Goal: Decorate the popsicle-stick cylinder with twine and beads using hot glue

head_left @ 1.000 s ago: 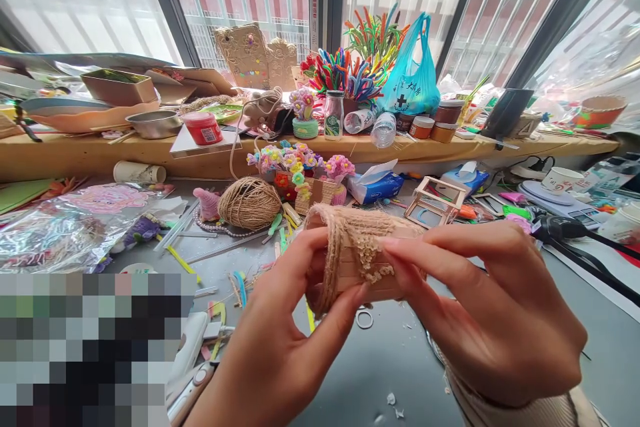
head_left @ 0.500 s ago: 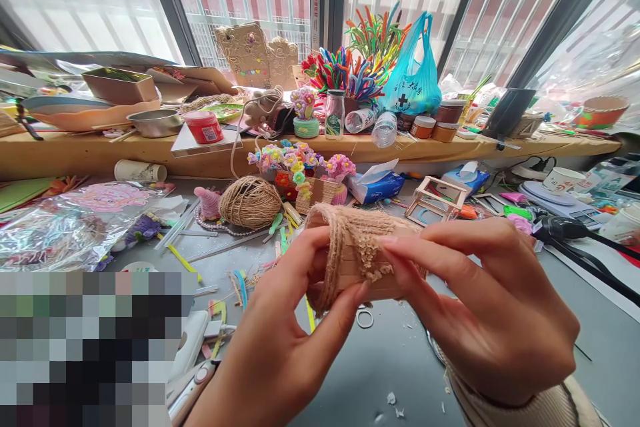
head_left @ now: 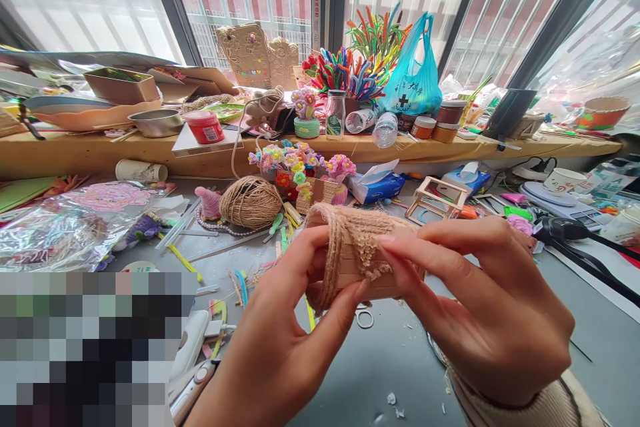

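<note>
A small tan cylinder point(head_left: 350, 280), with rows of jute twine at its rim and along its top, lies on its side in the air above the table. My left hand point(head_left: 295, 327) is closed round its open end, fingers partly inside and thumb on the outer wall. Pale crumbly bits point(head_left: 369, 255) form a rough patch on the wall facing me. Thumb and forefinger of my right hand point(head_left: 480, 300) are pinched together at the right side of this patch. What lies between those fingertips, if anything, is too small to tell.
Behind the cylinder sit a ball of twine point(head_left: 251, 203), crocheted flowers point(head_left: 300, 163), a blue tissue pack point(head_left: 376, 183) and a small wooden frame point(head_left: 436, 200). A glue gun point(head_left: 193, 387) lies at lower left. Jars and a blue bag point(head_left: 413, 73) line the ledge.
Little differs. My right hand has shifted very slightly at the patch, its fingertips still pinched there. The left hand and the cylinder stay in place.
</note>
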Tool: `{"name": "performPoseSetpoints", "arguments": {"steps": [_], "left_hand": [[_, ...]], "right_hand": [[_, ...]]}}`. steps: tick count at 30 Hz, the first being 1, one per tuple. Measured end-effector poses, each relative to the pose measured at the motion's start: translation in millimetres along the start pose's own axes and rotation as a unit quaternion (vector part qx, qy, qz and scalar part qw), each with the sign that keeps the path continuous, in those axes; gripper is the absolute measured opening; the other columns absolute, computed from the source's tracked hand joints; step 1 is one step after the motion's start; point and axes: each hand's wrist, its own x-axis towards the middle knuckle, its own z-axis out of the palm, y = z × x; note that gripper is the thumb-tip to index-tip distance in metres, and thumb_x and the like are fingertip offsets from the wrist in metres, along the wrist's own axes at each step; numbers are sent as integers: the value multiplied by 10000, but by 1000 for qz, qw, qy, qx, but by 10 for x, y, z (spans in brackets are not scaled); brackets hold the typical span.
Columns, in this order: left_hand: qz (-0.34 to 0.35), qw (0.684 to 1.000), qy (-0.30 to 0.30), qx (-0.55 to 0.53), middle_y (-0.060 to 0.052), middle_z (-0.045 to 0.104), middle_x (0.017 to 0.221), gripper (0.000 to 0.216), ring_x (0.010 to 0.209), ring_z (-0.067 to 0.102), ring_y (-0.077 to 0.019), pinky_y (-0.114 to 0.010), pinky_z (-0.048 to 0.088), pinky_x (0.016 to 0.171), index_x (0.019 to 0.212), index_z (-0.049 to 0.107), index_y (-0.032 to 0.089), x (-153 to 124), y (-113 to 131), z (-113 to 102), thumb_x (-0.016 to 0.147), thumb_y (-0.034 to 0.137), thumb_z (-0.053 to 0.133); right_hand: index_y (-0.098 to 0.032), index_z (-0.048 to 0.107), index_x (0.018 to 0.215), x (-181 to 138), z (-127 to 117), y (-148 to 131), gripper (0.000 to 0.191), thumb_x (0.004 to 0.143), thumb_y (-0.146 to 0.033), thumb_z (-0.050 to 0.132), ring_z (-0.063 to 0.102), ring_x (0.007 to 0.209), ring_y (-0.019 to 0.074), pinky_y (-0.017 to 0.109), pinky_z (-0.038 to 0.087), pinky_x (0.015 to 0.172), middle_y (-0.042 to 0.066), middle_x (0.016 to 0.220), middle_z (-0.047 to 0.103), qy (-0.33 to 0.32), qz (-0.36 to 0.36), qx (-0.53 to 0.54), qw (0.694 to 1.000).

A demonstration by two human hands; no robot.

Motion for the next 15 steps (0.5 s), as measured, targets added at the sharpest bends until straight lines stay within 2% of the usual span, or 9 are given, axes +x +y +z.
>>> {"name": "performPoseSetpoints", "arguments": {"steps": [5, 15], "left_hand": [[-7, 1000, 3, 1, 37, 693, 983, 279, 820, 660, -95, -115, 516, 703, 1068, 547, 303, 9, 5, -6, 820, 182, 588], [-6, 1000, -1, 3, 43, 692, 973, 269, 799, 657, -80, -98, 508, 694, 1066, 545, 299, -23, 19, -12, 825, 186, 584]], "right_hand": [[-198, 687, 847, -2, 6, 4, 123, 750, -130, 654, 568, 696, 111, 262, 504, 687, 15, 760, 641, -2, -11, 2, 1000], [-191, 689, 849, -2, 11, -6, 126, 743, -128, 664, 558, 691, 107, 259, 505, 650, 18, 759, 648, 1, -12, -5, 1000]]}}
